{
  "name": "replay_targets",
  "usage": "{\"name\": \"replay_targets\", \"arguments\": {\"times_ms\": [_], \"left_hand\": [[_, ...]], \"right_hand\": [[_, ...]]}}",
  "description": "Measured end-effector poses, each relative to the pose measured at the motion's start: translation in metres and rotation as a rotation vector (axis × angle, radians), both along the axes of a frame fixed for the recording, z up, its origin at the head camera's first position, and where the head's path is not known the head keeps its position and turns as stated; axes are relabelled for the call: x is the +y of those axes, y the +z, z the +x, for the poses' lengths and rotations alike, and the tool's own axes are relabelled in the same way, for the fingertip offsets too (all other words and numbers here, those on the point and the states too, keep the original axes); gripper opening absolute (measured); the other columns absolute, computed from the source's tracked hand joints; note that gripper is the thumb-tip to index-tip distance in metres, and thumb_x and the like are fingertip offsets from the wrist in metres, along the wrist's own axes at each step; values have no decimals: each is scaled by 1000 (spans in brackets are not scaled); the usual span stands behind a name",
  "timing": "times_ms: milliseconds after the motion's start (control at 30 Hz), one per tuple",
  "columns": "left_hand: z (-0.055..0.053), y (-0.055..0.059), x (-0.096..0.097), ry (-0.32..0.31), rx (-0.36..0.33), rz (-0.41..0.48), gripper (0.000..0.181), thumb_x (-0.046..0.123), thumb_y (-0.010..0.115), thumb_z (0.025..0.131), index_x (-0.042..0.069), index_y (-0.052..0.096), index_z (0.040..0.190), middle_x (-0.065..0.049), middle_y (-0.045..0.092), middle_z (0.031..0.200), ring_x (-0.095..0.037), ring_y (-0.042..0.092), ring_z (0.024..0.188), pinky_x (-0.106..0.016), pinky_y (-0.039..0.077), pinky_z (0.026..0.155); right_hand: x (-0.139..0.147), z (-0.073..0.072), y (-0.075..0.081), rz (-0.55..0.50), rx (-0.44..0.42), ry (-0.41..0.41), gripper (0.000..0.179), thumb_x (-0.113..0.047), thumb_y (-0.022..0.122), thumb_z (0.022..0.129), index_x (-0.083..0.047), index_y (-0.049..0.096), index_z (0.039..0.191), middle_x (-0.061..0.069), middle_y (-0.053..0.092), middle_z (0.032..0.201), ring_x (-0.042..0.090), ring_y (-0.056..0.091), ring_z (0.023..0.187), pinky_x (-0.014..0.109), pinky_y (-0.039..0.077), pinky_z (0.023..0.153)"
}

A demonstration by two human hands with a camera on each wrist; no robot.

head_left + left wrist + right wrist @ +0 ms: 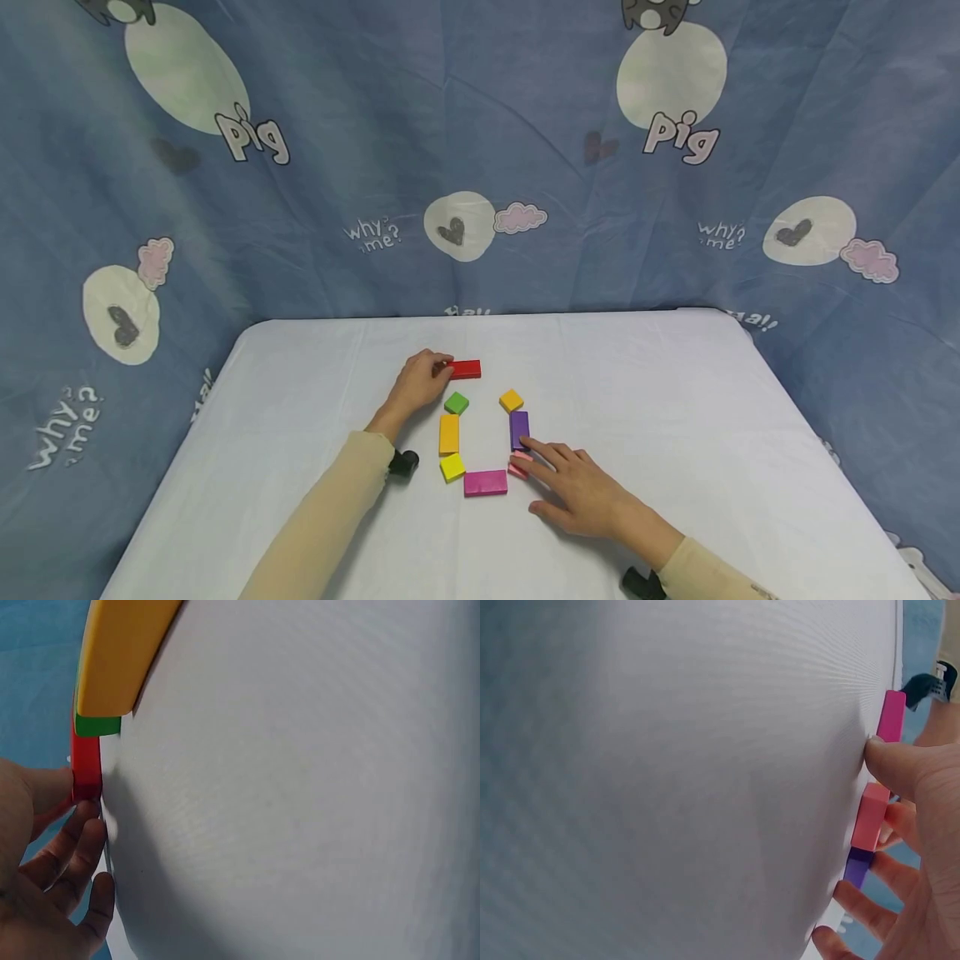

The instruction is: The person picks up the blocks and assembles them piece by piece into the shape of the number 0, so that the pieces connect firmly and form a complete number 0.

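Note:
My left hand pinches the left end of a red block between thumb and fingers. The red block lies at the far side, beyond a ring of blocks. Fingers of my right hand are spread, the fingertips at the pink block and the purple block. The pink block is partly hidden by these fingers. A magenta block lies at the near side. Up the left side run a yellow block, an orange-yellow block and a green block. A small orange block tops the right side.
The blocks lie on a white-covered table. A blue printed cloth hangs behind and beside it. Dark wrist-camera mounts stick out below both sleeves, the left one near the yellow block.

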State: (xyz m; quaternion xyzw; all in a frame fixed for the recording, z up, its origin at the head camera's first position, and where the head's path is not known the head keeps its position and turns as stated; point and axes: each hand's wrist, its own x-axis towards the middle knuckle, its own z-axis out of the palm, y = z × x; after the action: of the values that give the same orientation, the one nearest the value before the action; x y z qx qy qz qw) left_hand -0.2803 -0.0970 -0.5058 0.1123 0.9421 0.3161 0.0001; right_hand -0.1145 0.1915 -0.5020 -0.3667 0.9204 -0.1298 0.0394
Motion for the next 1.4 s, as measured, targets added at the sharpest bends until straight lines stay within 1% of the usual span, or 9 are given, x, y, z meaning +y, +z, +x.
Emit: {"name": "replay_targets", "arguments": {"times_ms": [133, 333, 467, 600, 867, 1133, 1400], "left_hand": [[3, 1, 2, -24, -6, 11, 28, 15, 65, 95, 4, 68, 121, -7, 61, 93, -21, 54, 83, -36, 48, 78], [7, 3, 5, -43, -34, 29, 26, 16, 64, 95, 6, 70, 119, -6, 62, 94, -21, 54, 84, -36, 49, 81], [7, 3, 6, -33, -34, 35, 26, 16, 63, 96, 5, 70, 119, -6, 62, 96, -20, 55, 86, -36, 49, 82], [6, 2, 6, -25, -35, 44, 26, 16, 63, 96, 5, 70, 119, -6, 63, 98, -20, 56, 87, -37, 49, 83], [6, 2, 7, -52, -37, 59, 23, 14, 65, 95, 5, 72, 114, -7, 65, 100, -21, 57, 89, -38, 49, 86], [6, 4, 10, -80, -75, 45, 22, 16, 66, 95, 7, 73, 114, -4, 64, 97, -19, 56, 86, -35, 50, 83], [7, 3, 12, -99, -85, 44, 21, 15, 65, 95, 7, 73, 113, -4, 64, 100, -19, 56, 87, -36, 49, 85]], "right_hand": [[0, 0, 1, 7, -5, -5, 67, -47, 56, 96, -26, 31, 154, 2, 25, 159, 24, 37, 135, 50, 41, 98], [-1, 1, 2, 3, -14, -7, 66, -46, 57, 96, -26, 32, 154, 3, 27, 159, 24, 37, 135, 50, 40, 99], [-1, 1, 2, 7, -21, -10, 67, -47, 56, 96, -26, 31, 154, 2, 26, 159, 24, 37, 135, 50, 40, 100], [-1, 0, 1, 3, -11, -4, 66, -47, 56, 96, -27, 31, 154, 2, 26, 159, 24, 36, 135, 49, 40, 100], [0, 0, -1, -11, 19, 6, 66, -46, 57, 96, -25, 32, 154, 3, 28, 158, 23, 38, 134, 49, 41, 97], [0, 0, -1, -13, 19, 5, 66, -46, 57, 96, -26, 32, 154, 3, 28, 158, 23, 37, 134, 49, 42, 97], [0, 0, -1, -8, 9, 0, 66, -46, 57, 96, -26, 32, 154, 3, 27, 158, 24, 37, 134, 50, 41, 97]]}}
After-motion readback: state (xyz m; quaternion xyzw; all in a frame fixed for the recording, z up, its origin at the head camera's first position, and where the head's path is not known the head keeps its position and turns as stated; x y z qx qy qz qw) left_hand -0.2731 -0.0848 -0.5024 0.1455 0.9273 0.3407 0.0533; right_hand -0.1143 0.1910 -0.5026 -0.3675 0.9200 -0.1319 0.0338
